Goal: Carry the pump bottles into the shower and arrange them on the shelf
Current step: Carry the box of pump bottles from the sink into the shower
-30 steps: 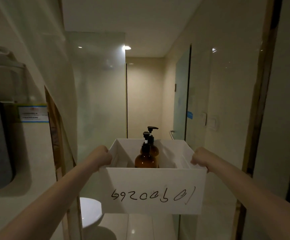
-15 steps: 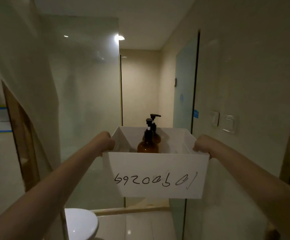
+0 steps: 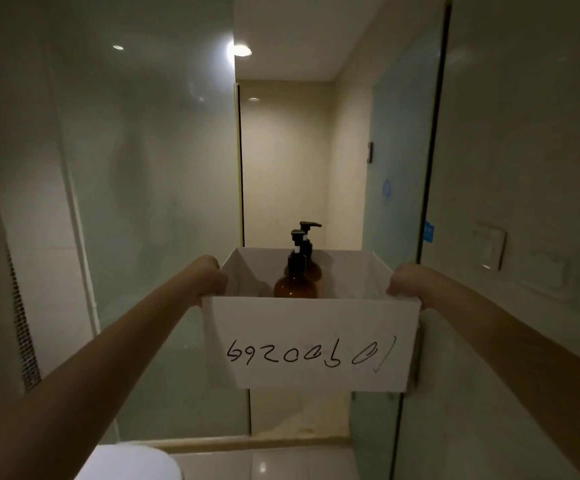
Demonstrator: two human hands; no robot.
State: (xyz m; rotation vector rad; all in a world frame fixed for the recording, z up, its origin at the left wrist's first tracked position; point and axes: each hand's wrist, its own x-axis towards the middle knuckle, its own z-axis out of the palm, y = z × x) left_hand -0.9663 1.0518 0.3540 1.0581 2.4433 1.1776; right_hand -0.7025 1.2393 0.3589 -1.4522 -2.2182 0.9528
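I hold a white box [image 3: 311, 344] with handwritten digits on its near face out in front of me at chest height. My left hand [image 3: 208, 279] grips its left rim and my right hand [image 3: 407, 284] grips its right rim. Two amber pump bottles stand upright inside: the nearer bottle [image 3: 295, 284] with a black pump, and a second bottle [image 3: 311, 252] just behind it, mostly hidden. The open shower entrance [image 3: 288, 168] lies straight ahead. No shelf is visible.
A glass shower panel [image 3: 150, 202] stands left of the entrance and a frosted glass door [image 3: 399, 150] right of it. A raised sill [image 3: 247, 443] crosses the floor. A white toilet [image 3: 132, 462] sits at bottom left. Wall switches [image 3: 489, 249] are on the right wall.
I have moved forward toward the shower entrance with the box; the glass panel and opening are nearer and larger. Both hands keep the same grip on the box.
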